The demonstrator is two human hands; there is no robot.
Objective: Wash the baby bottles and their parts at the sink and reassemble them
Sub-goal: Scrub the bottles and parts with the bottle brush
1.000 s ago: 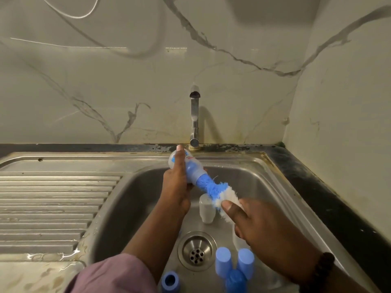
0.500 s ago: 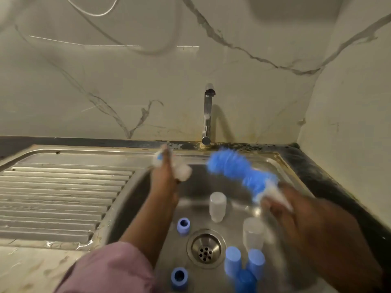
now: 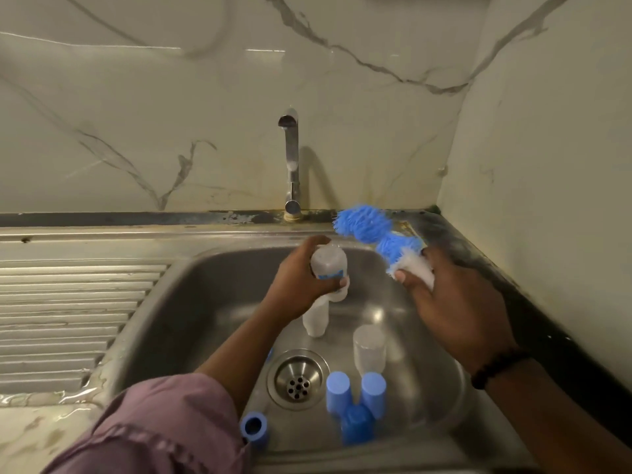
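The steel sink [image 3: 191,302] is holding two clear bottles standing upright near the drain [image 3: 298,378], three blue caps [image 3: 355,401] clustered at its front, and a blue ring [image 3: 253,428]. Over the basin, the left hand [image 3: 301,282] is gripping a clear bottle [image 3: 329,268], its long axis running toward the wall; its blue label is too blurred to read. The right hand [image 3: 455,302] is clutching the blue brush [image 3: 372,234], bristles pointing up-left toward the tap [image 3: 290,159].

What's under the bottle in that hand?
Under the clear baby bottle gripped by the left hand, another clear plastic bottle stands on the steel sink floor. Its top is hidden behind the hand and held bottle.
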